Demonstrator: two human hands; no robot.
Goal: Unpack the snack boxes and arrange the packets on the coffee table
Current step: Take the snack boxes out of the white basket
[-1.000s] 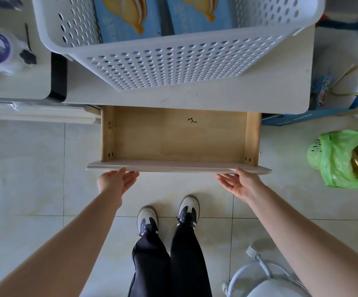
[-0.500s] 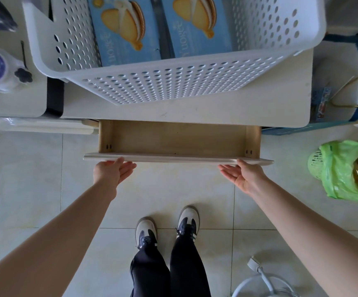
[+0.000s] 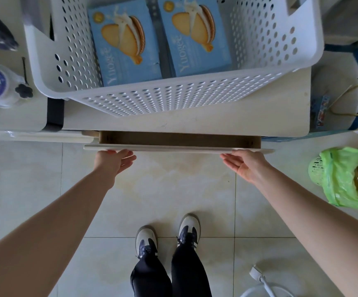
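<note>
Two blue snack boxes, left [image 3: 125,43] and right [image 3: 195,37], flat side by side inside the white perforated basket [image 3: 173,97] on the coffee table [image 3: 227,123]. Below the tabletop, a wooden drawer [image 3: 180,139] open only a sliver, inside too shadowed to judge, perhaps bare. Left hand [image 3: 112,161] and right hand [image 3: 245,165] against the drawer front [image 3: 178,148], fingers straight and relaxed, gripping nothing. At right, a green bag [image 3: 343,179] lining a small bin on the tiled floor.

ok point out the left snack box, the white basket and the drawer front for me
left snack box [image 3: 124,42], head view, on the printed blue lid
white basket [image 3: 173,99], head view, on the perforated near wall
drawer front [image 3: 178,148], head view, on its top edge between the hands
</note>
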